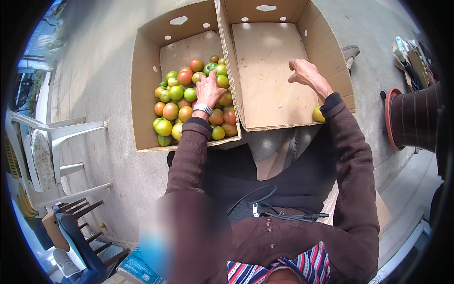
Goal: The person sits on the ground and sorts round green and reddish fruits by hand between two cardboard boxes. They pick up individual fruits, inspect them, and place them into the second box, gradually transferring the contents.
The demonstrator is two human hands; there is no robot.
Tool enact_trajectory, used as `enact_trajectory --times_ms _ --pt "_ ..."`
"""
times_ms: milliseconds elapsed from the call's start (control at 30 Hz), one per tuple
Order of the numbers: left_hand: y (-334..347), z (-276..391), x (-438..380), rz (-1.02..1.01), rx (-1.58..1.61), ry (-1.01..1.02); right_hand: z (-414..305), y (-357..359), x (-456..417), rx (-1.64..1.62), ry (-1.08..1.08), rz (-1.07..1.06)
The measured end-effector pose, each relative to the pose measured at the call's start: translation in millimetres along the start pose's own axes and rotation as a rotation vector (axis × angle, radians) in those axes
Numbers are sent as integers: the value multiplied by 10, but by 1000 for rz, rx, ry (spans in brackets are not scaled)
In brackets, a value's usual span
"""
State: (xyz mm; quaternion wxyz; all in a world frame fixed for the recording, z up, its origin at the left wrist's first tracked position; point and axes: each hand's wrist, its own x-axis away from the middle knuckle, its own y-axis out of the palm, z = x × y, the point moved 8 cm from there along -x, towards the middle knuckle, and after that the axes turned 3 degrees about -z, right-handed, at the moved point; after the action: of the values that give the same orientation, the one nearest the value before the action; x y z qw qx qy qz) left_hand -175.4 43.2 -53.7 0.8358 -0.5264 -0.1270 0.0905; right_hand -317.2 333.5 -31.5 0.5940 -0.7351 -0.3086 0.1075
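Two open cardboard boxes stand side by side before me. Green, orange and red tomatoes (176, 93) fill much of the left box (145, 85). My left hand (208, 90), with a metal-banded watch (202, 108) at the wrist, reaches down onto these tomatoes; whether its fingers grip one is hidden. My right hand (305, 72) hangs over the right box (269, 71), thumb and fingers apart with nothing visible between them. A single yellow-green tomato (318, 114) lies in that box's near right corner, partly behind my right sleeve.
White plastic chairs (60, 133) stand at the left on the concrete floor (117, 198). Bananas (25, 202) and a grey shoe (65, 262) show at the lower left. At the right are a dark cylindrical object with a reddish rim (392, 119) and another shoe (350, 53) beside the box.
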Motion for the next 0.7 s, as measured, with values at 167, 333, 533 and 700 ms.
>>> enact_trajectory --times_ms 167,333,533,700 --pt "89 114 -96 24 13 82 -427 3 -87 -308 -76 289" --pt "-409 52 -128 69 260 -194 -739 -391 55 -352 -320 649" --pt "-826 494 87 65 1230 78 -1669 -757 596 -304 -702 920" --pt "-632 788 108 -37 1157 254 -1762 -649 510 -194 -667 904"
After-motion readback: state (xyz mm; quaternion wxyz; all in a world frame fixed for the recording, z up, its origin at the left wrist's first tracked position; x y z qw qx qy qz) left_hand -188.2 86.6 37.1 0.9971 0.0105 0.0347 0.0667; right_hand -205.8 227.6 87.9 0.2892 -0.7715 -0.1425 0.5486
